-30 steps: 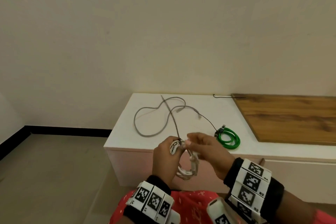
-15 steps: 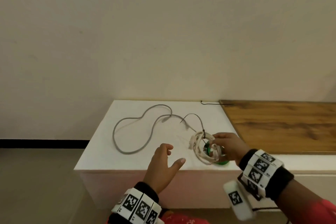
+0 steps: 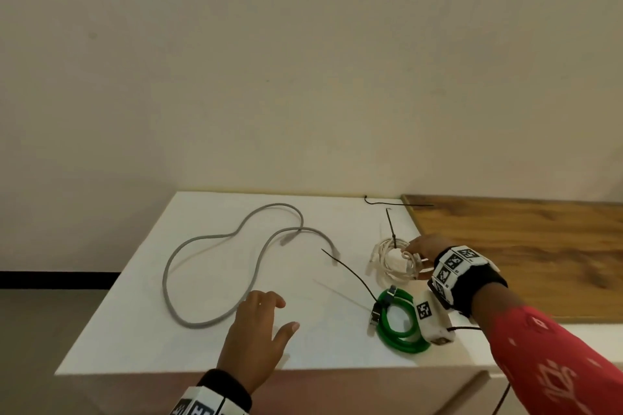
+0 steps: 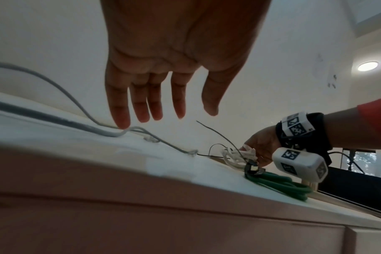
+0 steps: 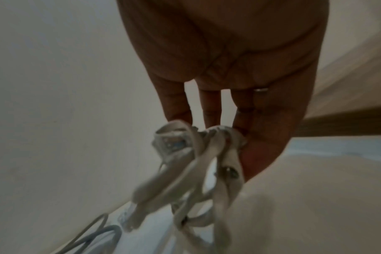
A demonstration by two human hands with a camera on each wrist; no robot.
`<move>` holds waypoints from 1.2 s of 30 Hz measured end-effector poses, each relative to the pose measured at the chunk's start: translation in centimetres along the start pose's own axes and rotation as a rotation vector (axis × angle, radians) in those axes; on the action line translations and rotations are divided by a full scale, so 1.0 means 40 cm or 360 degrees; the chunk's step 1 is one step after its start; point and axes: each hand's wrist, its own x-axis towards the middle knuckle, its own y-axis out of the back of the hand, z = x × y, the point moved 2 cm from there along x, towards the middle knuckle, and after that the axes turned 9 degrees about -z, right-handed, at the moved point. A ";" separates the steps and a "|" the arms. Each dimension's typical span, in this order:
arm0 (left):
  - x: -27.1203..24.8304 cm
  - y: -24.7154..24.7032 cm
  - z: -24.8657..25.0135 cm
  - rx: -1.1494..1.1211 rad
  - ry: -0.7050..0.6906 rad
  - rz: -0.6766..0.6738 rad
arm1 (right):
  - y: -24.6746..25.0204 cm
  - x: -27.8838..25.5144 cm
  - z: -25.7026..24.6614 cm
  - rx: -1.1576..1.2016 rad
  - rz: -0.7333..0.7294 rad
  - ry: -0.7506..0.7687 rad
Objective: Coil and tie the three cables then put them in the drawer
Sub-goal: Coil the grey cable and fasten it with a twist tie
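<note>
Since a moment ago, the right hand [image 3: 421,248] carried the white coiled cable [image 3: 394,263] past the green coil [image 3: 399,325], fingers still pinching it. Left hand [image 3: 259,330] hovers spread over the bench [image 3: 141,340] front edge, beside the loose grey cable [image 3: 215,280].

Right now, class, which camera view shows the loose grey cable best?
The head view: the loose grey cable lies whole, uncoiled on the white cabinet top. Left wrist shows a stretch under the left hand; right wrist, a corner.

A white cabinet top [image 3: 209,340] stands against a cream wall [image 3: 303,61]. To its right, touching it, lies a brown wooden surface [image 3: 526,246]. A black skirting strip [image 3: 57,278] runs along the wall at the left, above a grey floor [image 3: 43,340]. A round ceiling lamp [image 4: 367,66] is lit.
</note>
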 end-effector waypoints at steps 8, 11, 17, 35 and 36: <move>0.002 0.003 -0.054 -0.0037 0.0099 -0.0011 | -0.002 0.026 0.016 -0.0128 0.0024 -0.0096; -0.002 0.013 -0.064 -0.0046 0.0134 -0.0005 | -0.001 0.013 -0.034 -0.0665 0.0355 0.0110; -0.009 0.026 -0.072 -0.0040 0.0168 -0.0007 | -0.153 -0.015 -0.149 -0.0800 -0.0040 0.0683; -0.103 0.100 -0.039 -0.0105 0.0113 0.0069 | -0.323 -0.114 -0.146 -0.1051 -0.0271 0.0485; -0.111 0.105 -0.029 -0.0090 0.0110 0.0067 | -0.332 -0.132 -0.140 -0.1150 -0.0272 0.0495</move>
